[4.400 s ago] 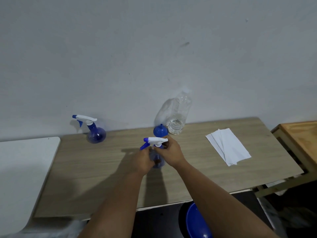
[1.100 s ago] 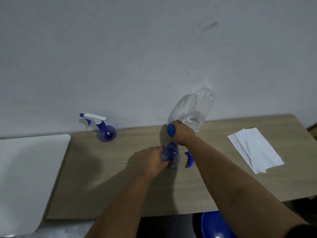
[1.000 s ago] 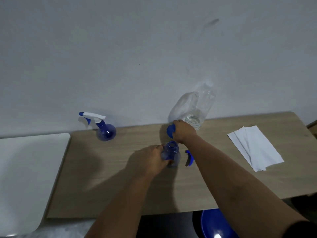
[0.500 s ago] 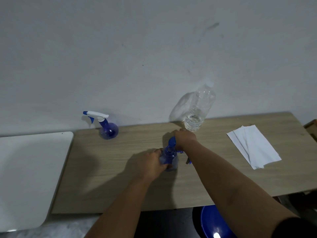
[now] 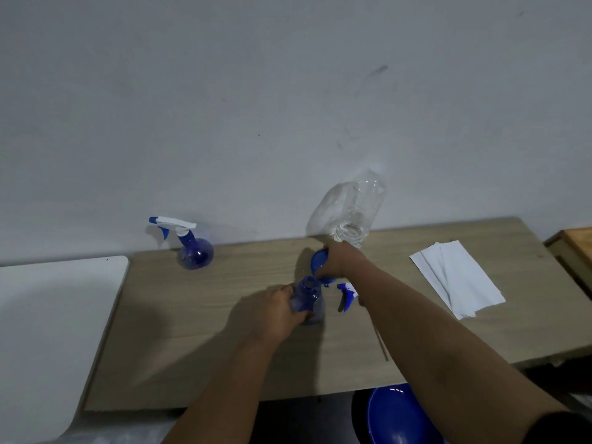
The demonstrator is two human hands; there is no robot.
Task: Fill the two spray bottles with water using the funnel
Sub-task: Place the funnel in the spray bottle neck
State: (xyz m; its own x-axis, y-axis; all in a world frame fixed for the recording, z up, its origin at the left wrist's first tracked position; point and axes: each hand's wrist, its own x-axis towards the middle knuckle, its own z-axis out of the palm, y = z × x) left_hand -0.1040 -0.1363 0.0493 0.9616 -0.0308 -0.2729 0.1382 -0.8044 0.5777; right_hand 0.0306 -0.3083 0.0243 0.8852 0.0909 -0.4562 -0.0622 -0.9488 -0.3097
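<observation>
Blue plastic funnel (image 5: 318,262) above round bottle neck (image 5: 308,283)

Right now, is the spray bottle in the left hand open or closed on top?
Open. The spray bottle shows a bare round mouth; its trigger head lies beside it on the table.

Looks like a plain, bare room in a home or a simple work space; cannot tell which. Dim, with a blank grey wall (image 5: 224,107) marked by a few scuffs. Against it, a light wooden table (image 5: 224,331), with a white board (image 5: 48,315) just beside on the left and a second wooden table (image 5: 576,245) at the right edge. Household items only: spray bottles (image 5: 193,251), a clear water bottle (image 5: 358,213), white paper sheets (image 5: 458,277), and a blue basin (image 5: 394,415) below the table edge.
</observation>
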